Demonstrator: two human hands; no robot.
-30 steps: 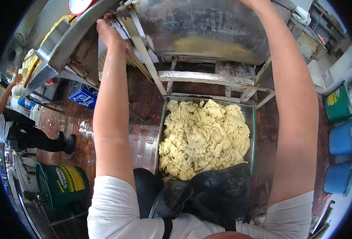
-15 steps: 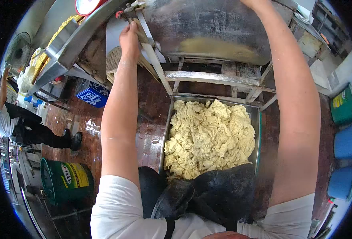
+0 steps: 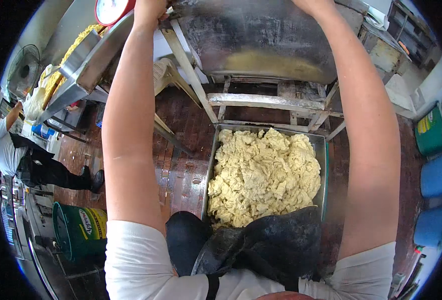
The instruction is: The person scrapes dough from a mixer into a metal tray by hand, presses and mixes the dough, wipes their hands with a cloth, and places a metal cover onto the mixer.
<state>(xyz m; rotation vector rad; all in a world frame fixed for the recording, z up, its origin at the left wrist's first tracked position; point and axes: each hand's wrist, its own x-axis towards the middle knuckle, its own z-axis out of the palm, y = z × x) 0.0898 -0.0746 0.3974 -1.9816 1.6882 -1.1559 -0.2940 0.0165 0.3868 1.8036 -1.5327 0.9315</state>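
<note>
My left hand point(image 3: 150, 9) is at the top edge of view, beside the upper left corner of a worn metal panel point(image 3: 261, 42) on a frame. Its fingers are mostly out of sight, so their grip cannot be made out. Only the wrist and back of my right hand point(image 3: 313, 5) show, above the panel's right side; its fingers lie beyond the frame. Below the panel, a metal tray point(image 3: 323, 165) on the floor holds a large heap of pale yellow, lumpy dough point(image 3: 263, 175), directly in front of my dark apron point(image 3: 276, 240).
A red-rimmed scale point(image 3: 112, 9) stands at upper left, near a steel table point(image 3: 86, 75). A co-worker point(image 3: 28, 155) is at far left, above a green bucket point(image 3: 78, 230). Blue bins point(image 3: 433, 175) line the right wall. A metal crossbar point(image 3: 266, 101) spans above the tray.
My left hand has moved up from beside the red knob to the panel's upper left corner. My right hand has shifted slightly left. The dough tray stays in place.
</note>
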